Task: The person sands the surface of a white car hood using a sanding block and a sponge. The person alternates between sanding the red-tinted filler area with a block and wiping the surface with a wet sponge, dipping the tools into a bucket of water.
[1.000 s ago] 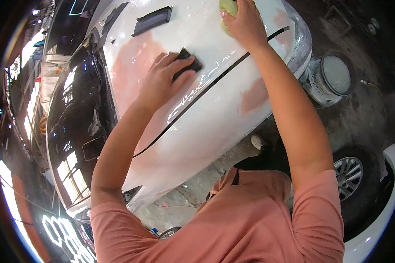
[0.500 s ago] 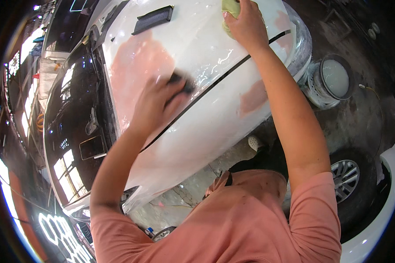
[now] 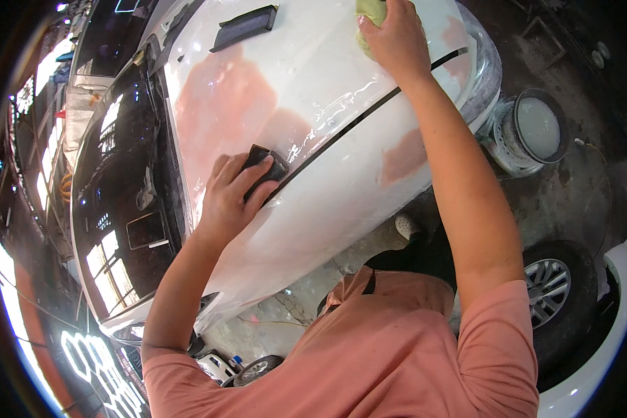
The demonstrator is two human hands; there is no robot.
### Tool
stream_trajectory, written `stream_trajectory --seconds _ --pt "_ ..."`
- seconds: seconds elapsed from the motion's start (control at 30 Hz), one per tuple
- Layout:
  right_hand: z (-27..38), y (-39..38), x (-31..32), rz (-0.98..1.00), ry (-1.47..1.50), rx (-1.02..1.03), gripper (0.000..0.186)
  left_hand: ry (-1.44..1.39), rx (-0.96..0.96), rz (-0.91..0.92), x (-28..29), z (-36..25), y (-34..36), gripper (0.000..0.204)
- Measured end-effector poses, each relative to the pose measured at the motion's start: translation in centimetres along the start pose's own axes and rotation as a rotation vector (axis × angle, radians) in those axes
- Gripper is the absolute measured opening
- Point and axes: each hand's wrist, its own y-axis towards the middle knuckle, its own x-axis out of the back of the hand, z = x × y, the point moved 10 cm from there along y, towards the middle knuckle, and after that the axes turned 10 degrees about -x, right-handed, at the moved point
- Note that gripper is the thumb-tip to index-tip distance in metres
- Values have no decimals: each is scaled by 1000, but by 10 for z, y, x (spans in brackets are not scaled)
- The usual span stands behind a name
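My left hand (image 3: 230, 187) grips a small black sanding block (image 3: 270, 164). The block rests on the wet white car hood (image 3: 327, 56), close to the dark gap along the hood's edge. Above it, pinkish patches (image 3: 223, 104) show through the white coat. At the far end of the hood, my right hand (image 3: 401, 43) is closed around a yellow-green sponge (image 3: 369, 10) pressed to the surface. The top of that sponge is cut off by the picture's edge.
A second dark block (image 3: 245, 28) lies on the hood at the far left. To the right, a bucket (image 3: 517, 132) of cloudy water stands on the floor. The dark windshield (image 3: 129, 174) borders the hood on the left. Near my right elbow is a car wheel (image 3: 550, 285).
My left hand has slid the sanding block nearer to me and slightly left, toward the hood's edge gap. My right hand has barely moved and still holds the sponge.
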Motion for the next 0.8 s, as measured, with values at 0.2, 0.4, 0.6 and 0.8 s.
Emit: stream_trajectory --seconds 0.2,0.4,0.6,0.8 --pt "7 -5 -1 -15 33 39 53 -6 5 -75 -11 15 63 39" --pt "2 -2 2 -2 34 11 53 -7 46 -51 0 0 -1 34" --pt "7 -8 0 -52 55 92 52 19 20 -110 -11 13 68 35" --pt "2 -4 3 -41 49 40 51 10 82 -20 -3 2 4 34"
